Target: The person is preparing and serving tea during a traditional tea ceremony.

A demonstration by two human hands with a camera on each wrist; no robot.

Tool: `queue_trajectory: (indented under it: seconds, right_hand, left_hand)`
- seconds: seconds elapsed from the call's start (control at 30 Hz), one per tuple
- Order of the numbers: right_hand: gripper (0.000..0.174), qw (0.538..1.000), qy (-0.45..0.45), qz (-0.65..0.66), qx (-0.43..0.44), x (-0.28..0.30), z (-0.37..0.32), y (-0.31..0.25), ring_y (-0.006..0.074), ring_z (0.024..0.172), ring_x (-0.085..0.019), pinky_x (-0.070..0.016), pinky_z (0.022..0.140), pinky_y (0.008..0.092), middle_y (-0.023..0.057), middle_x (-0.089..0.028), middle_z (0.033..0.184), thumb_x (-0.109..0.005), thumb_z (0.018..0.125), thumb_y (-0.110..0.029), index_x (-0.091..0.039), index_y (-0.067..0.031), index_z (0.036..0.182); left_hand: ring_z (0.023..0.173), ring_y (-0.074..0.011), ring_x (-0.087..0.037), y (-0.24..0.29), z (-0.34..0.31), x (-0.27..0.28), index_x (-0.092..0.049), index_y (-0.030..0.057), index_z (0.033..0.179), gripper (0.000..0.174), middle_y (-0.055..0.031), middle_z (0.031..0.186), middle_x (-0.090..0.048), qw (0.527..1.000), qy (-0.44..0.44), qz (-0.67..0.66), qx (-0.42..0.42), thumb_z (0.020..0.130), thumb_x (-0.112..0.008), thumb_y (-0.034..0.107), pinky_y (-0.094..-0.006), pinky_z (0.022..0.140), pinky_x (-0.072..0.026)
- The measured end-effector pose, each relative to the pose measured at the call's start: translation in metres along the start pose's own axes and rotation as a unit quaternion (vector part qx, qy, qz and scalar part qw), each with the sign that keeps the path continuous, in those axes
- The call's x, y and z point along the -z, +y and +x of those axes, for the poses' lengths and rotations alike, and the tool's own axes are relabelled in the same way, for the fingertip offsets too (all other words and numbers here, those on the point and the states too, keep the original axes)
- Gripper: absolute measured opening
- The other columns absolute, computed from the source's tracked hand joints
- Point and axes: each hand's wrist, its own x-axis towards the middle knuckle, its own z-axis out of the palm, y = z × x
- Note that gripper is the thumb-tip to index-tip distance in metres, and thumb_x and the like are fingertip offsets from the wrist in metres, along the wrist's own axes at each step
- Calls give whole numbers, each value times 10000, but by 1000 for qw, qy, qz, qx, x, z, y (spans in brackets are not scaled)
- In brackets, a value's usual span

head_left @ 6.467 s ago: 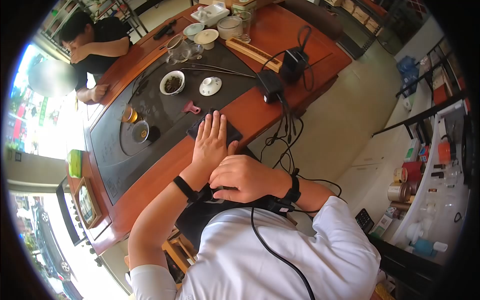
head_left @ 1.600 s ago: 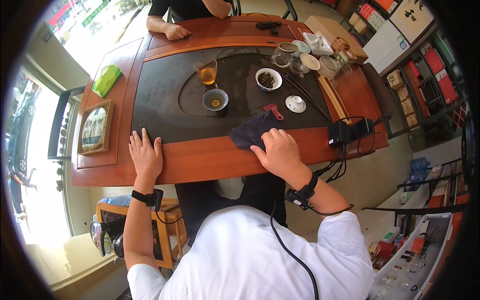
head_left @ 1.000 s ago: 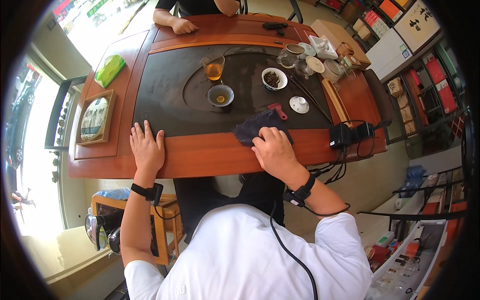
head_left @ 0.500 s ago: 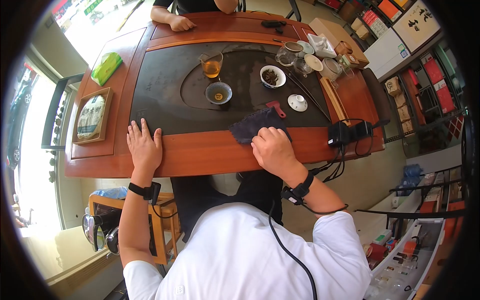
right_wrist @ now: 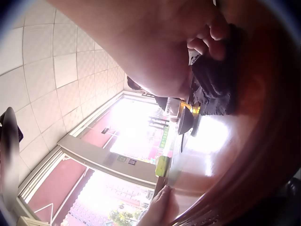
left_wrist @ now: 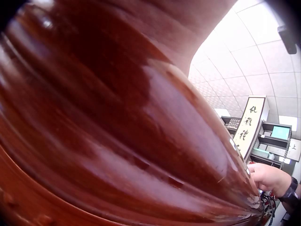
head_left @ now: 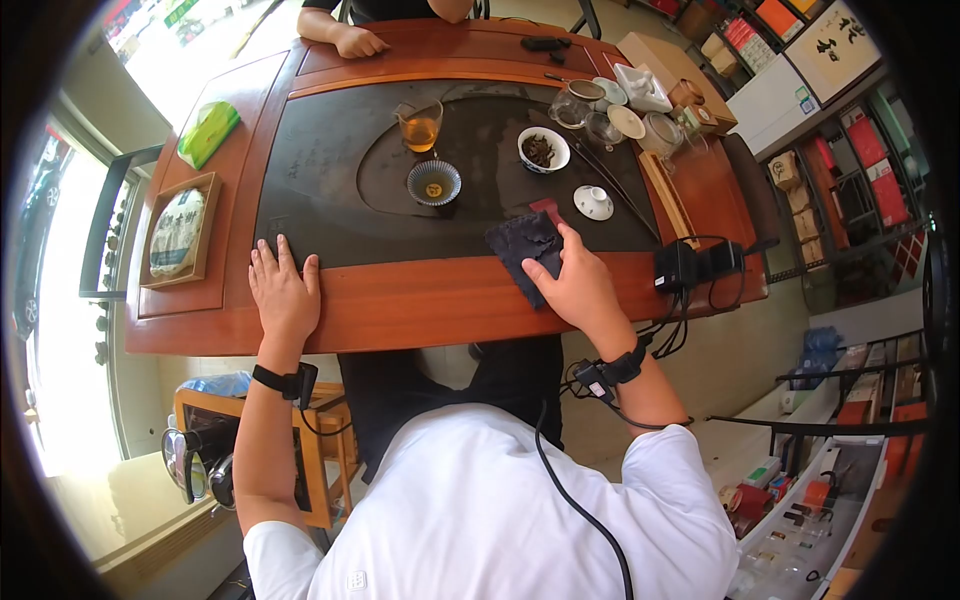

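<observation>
My right hand (head_left: 583, 285) holds a dark cloth (head_left: 525, 247) at the near edge of the black tea tray (head_left: 320, 220), thumb on its near side. In the right wrist view, curled fingers (right_wrist: 217, 49) meet the bunched cloth (right_wrist: 214, 84). A small dark-red, flat-ended tool (head_left: 546, 208) lies just beyond it, partly covered. Flat on the wooden table edge, fingers spread, rests my left hand (head_left: 287, 297). Beyond the cloth are a gaiwan bowl with tea leaves (head_left: 543, 150), its white lid (head_left: 593, 203), a ribbed teacup (head_left: 434, 184) and a glass pitcher of amber tea (head_left: 419, 127).
Dark tongs (head_left: 622, 190) and a wooden strip (head_left: 668, 200) lie to the right, near black power adapters (head_left: 697, 264) with cables. Glassware (head_left: 573, 104) crowds the back right. A boxed tea cake (head_left: 178, 232) and green packet (head_left: 208, 134) stand left. Another person's hand (head_left: 360, 41) rests opposite.
Both hands were together at the cloth several seconds ago; my left hand then moved to the left table edge. Just now my right hand has turned and shifted right, bunching the cloth narrower.
</observation>
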Motion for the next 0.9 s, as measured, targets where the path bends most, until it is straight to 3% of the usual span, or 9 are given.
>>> queue_trajectory:
  seconds: [0.17,0.27,0.37,0.47,0.57,0.67,0.77,0.87,0.9]
  right_hand:
    - [577,994,-9,-45,95,-8,2,-1,445,1235,-700,-577,1021,513,260,-673,1428,-699,968,-166,-553,31,1490]
    - [530,986,-36,-25,162,2,3,-18,452,1205,-710,-559,1061,505,279,-704,1330,-656,945,-88,-570,32,1454]
    - [520,980,-6,142,141,-6,8,-6,442,1181,-717,-570,1033,514,259,-731,1292,-611,932,-50,-566,34,1443]
    - [475,991,35,101,84,-12,18,11,440,1157,-727,-572,1022,514,256,-753,1232,-622,918,-68,-618,21,1384]
    - [395,998,3,-2,64,-1,12,-8,429,1149,-730,-577,994,516,254,-751,1235,-661,906,-104,-672,-1,1288]
    - [314,995,-84,-53,20,10,17,-26,416,1082,-726,-579,947,489,223,-748,1185,-699,909,-141,-705,-25,1201]
    - [315,983,-4,-92,161,-2,16,-19,424,1074,-744,-590,932,504,244,-767,1155,-724,907,-175,-714,-13,1177]
    - [331,987,-38,57,148,-3,22,-22,442,1076,-743,-586,924,510,255,-771,1157,-740,914,-201,-712,-6,1180]
    - [339,992,-34,86,90,-5,27,-17,448,1100,-736,-581,930,515,258,-766,1186,-740,916,-200,-706,-1,1188]
  left_hand:
    - [1640,-485,-292,2,0,2,-411,-15,1686,760,-350,1736,-344,1000,-1,-5,3,1158,-454,529,-542,1354,-195]
    - [1641,-485,-290,1,-1,2,-414,-15,1684,757,-352,1736,-343,1000,3,-11,3,1157,-458,525,-542,1355,-194]
    - [1640,-487,-292,2,-1,3,-417,-16,1682,753,-354,1733,-346,1000,5,-14,1,1155,-464,519,-544,1354,-194]
    - [1636,-490,-300,0,-1,1,-420,-17,1679,750,-355,1730,-352,1000,6,-11,1,1153,-470,514,-546,1354,-197]
    - [1631,-494,-307,1,0,0,-423,-18,1678,749,-356,1726,-358,1000,10,-12,0,1151,-475,513,-547,1353,-199]
    - [1631,-492,-308,2,-1,2,-423,-17,1678,749,-355,1726,-358,1000,8,-14,0,1151,-477,513,-546,1354,-198]
    - [1634,-489,-303,1,0,2,-424,-17,1677,750,-353,1728,-356,1000,7,-14,1,1150,-479,514,-543,1355,-195]
    - [1636,-484,-300,1,-1,2,-424,-17,1677,753,-351,1730,-354,1000,7,-16,2,1150,-479,518,-540,1356,-193]
    - [1636,-483,-300,2,-1,3,-424,-17,1677,753,-350,1730,-354,1000,7,-17,2,1150,-479,519,-540,1356,-193]
